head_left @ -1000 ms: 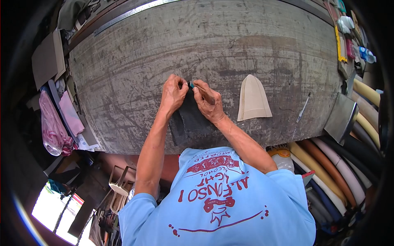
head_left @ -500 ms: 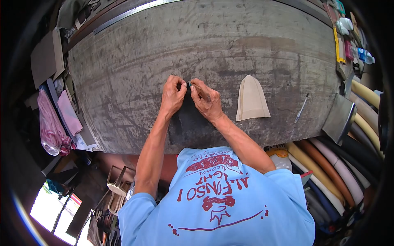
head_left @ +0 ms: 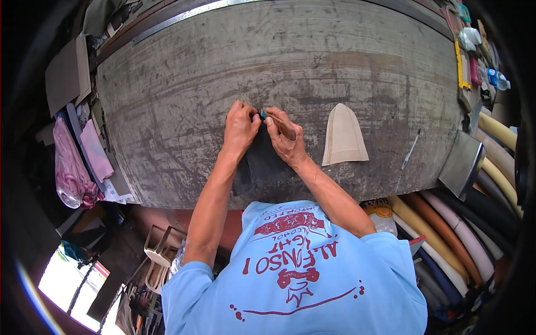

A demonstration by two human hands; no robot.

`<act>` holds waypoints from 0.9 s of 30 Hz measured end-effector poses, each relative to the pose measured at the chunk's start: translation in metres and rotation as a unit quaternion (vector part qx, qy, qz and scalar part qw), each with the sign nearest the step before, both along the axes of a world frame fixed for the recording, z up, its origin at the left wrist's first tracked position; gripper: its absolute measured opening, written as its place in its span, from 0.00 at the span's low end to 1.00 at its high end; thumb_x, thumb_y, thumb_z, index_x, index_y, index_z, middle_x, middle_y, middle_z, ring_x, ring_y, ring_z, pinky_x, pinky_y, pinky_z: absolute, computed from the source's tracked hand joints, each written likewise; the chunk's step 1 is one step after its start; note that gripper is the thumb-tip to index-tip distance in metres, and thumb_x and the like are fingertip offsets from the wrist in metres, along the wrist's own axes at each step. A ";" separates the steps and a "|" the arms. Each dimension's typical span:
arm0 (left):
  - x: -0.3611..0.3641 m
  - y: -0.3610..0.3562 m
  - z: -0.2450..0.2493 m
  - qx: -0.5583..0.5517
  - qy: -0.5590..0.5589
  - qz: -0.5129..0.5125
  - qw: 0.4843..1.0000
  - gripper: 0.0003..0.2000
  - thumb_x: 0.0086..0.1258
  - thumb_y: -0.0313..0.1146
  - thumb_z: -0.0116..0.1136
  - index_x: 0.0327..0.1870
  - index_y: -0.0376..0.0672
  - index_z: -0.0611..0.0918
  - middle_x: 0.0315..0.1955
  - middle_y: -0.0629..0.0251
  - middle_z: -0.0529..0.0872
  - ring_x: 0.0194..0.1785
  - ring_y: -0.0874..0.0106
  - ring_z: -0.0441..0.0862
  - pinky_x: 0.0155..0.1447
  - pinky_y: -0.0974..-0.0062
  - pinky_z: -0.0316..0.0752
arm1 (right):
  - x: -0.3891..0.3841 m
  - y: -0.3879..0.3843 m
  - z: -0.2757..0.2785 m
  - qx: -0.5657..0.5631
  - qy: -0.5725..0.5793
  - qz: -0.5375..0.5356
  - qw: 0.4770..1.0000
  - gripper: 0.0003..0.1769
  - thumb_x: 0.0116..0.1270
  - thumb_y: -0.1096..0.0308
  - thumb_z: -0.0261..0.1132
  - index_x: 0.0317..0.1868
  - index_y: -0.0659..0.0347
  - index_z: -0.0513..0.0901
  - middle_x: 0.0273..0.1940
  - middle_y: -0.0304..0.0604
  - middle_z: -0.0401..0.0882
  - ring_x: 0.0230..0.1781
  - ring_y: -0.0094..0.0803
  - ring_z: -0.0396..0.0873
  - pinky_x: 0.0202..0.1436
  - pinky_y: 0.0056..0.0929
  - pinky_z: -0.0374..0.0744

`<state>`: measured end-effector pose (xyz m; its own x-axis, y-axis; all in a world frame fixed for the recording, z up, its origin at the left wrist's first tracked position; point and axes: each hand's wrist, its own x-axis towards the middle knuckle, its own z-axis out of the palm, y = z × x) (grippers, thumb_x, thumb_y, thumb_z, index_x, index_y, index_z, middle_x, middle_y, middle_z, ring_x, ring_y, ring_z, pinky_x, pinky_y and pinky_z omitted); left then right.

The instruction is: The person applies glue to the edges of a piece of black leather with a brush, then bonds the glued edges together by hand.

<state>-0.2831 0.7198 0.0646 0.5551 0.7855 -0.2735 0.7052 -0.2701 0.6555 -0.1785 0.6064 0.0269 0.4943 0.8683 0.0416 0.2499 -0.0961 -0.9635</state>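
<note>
Over the middle of the worktable (head_left: 184, 123), my left hand (head_left: 242, 133) is closed, with its thumb and fingers pinching the far edge of a dark, flat sheet (head_left: 261, 162). Close beside it, my right hand (head_left: 287, 138) is closed around a slim brown piece (head_left: 287, 130). A small dark green bit (head_left: 264, 115) shows at its fingertips, almost touching my left fingers. The sheet runs from my hands toward the near edge of the table. A beige pointed pattern piece (head_left: 345, 135) lies flat to the right of my right hand.
A pen (head_left: 411, 149) lies right of the pattern piece. A metal ruler (head_left: 190, 12) runs along the far edge. Rolls of material (head_left: 446, 234) stand at the right, near a metal plate (head_left: 462, 163). Pink plastic-wrapped material (head_left: 72, 164) hangs at the left.
Both hands have shifted slightly right in view. My left hand has turned so its back shows more, and more of the green bit shows at my right fingertips.
</note>
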 end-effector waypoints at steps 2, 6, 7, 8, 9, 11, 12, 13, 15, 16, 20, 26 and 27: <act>0.000 -0.001 -0.004 0.024 0.003 -0.011 1.000 0.05 0.66 0.25 0.64 0.37 0.31 0.85 0.38 0.53 0.79 0.39 0.54 0.81 0.43 0.57 0.77 | 0.002 0.001 0.003 0.001 -0.001 0.003 1.000 0.13 0.76 0.66 0.63 0.56 0.62 0.80 0.44 0.51 0.89 0.43 0.45 0.90 0.42 0.35 0.86; -0.002 -0.001 -0.007 0.028 -0.020 -0.009 0.999 0.05 0.67 0.25 0.62 0.37 0.31 0.83 0.38 0.52 0.78 0.38 0.53 0.80 0.43 0.56 0.75 | 0.005 0.003 0.014 -0.019 0.024 0.005 1.000 0.13 0.75 0.67 0.64 0.56 0.61 0.80 0.44 0.51 0.89 0.43 0.45 0.90 0.42 0.36 0.86; -0.003 0.000 -0.007 0.020 -0.030 -0.005 0.999 0.05 0.68 0.25 0.61 0.36 0.31 0.83 0.38 0.51 0.77 0.39 0.51 0.80 0.43 0.54 0.75 | 0.005 0.004 0.018 -0.027 0.031 0.004 0.999 0.13 0.74 0.67 0.64 0.56 0.61 0.81 0.44 0.51 0.89 0.43 0.45 0.90 0.42 0.36 0.86; -0.003 -0.001 -0.007 0.014 -0.027 -0.005 1.000 0.06 0.68 0.26 0.61 0.36 0.31 0.82 0.38 0.51 0.77 0.39 0.51 0.80 0.43 0.54 0.75 | 0.006 0.003 0.020 -0.030 0.028 0.009 0.999 0.13 0.74 0.67 0.64 0.56 0.61 0.81 0.44 0.51 0.89 0.42 0.45 0.90 0.41 0.36 0.86; -0.004 0.000 -0.005 0.007 -0.023 -0.005 1.000 0.06 0.69 0.26 0.60 0.36 0.31 0.82 0.38 0.51 0.77 0.39 0.51 0.80 0.43 0.54 0.75 | 0.007 0.003 0.021 -0.034 0.025 0.014 0.999 0.13 0.74 0.67 0.64 0.56 0.61 0.81 0.44 0.52 0.89 0.42 0.45 0.90 0.41 0.37 0.87; -0.005 0.000 -0.005 0.004 -0.024 -0.006 1.000 0.06 0.70 0.27 0.59 0.37 0.31 0.81 0.38 0.52 0.76 0.39 0.51 0.79 0.44 0.54 0.75 | 0.007 0.004 0.022 -0.037 0.019 0.019 0.999 0.13 0.74 0.67 0.64 0.55 0.61 0.81 0.44 0.51 0.89 0.41 0.46 0.90 0.41 0.37 0.86; -0.005 0.000 -0.006 0.007 -0.027 -0.008 1.000 0.06 0.71 0.27 0.59 0.37 0.31 0.81 0.38 0.52 0.76 0.39 0.52 0.79 0.44 0.54 0.75 | 0.006 0.005 0.022 -0.037 0.016 0.017 0.999 0.13 0.74 0.67 0.64 0.55 0.61 0.81 0.43 0.51 0.89 0.40 0.46 0.90 0.40 0.37 0.86; -0.005 0.000 -0.006 0.009 -0.031 -0.010 0.999 0.06 0.71 0.27 0.59 0.38 0.32 0.81 0.39 0.52 0.76 0.39 0.52 0.79 0.44 0.54 0.75 | 0.006 0.005 0.022 -0.038 0.013 0.015 0.999 0.12 0.74 0.67 0.64 0.55 0.61 0.81 0.43 0.51 0.88 0.40 0.46 0.90 0.40 0.37 0.86; -0.005 -0.001 -0.004 -0.001 -0.033 -0.002 0.999 0.07 0.71 0.28 0.59 0.38 0.32 0.81 0.39 0.53 0.76 0.40 0.52 0.79 0.44 0.54 0.74 | 0.005 0.007 0.024 -0.039 0.007 0.008 0.999 0.12 0.74 0.67 0.64 0.54 0.62 0.81 0.43 0.51 0.88 0.39 0.45 0.89 0.39 0.37 0.86; -0.005 -0.001 -0.003 -0.005 -0.033 0.002 0.999 0.07 0.71 0.28 0.59 0.38 0.32 0.81 0.39 0.53 0.76 0.40 0.52 0.79 0.45 0.54 0.74 | 0.005 0.007 0.024 -0.039 0.004 0.005 0.999 0.12 0.74 0.67 0.64 0.54 0.62 0.81 0.43 0.51 0.88 0.39 0.45 0.89 0.39 0.37 0.86; -0.007 -0.001 -0.009 -0.011 -0.036 0.018 0.999 0.07 0.72 0.28 0.61 0.38 0.32 0.82 0.38 0.56 0.78 0.36 0.61 0.79 0.41 0.62 0.75 | 0.003 0.006 0.021 -0.042 0.031 -0.009 0.999 0.11 0.74 0.69 0.64 0.54 0.62 0.81 0.43 0.52 0.88 0.39 0.47 0.89 0.39 0.37 0.86; -0.007 0.000 -0.011 -0.012 -0.027 0.025 0.999 0.08 0.72 0.29 0.61 0.38 0.32 0.82 0.38 0.57 0.78 0.35 0.64 0.78 0.40 0.64 0.75 | 0.002 0.004 0.014 -0.022 0.026 0.005 0.999 0.12 0.75 0.70 0.63 0.55 0.64 0.80 0.44 0.52 0.88 0.42 0.42 0.89 0.41 0.34 0.85; -0.007 0.000 -0.012 -0.014 -0.024 0.025 0.999 0.08 0.72 0.29 0.61 0.38 0.32 0.82 0.38 0.57 0.79 0.35 0.64 0.78 0.40 0.64 0.75 | 0.004 0.004 0.019 -0.030 0.011 0.016 0.999 0.13 0.76 0.70 0.62 0.56 0.66 0.79 0.45 0.52 0.88 0.44 0.37 0.88 0.42 0.31 0.85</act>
<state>-0.2905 0.7201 0.0529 0.5278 0.8052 -0.2703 0.6849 -0.2153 0.6961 -0.1745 0.6101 0.0454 0.4666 0.8842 -0.0224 0.2322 -0.1469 -0.9615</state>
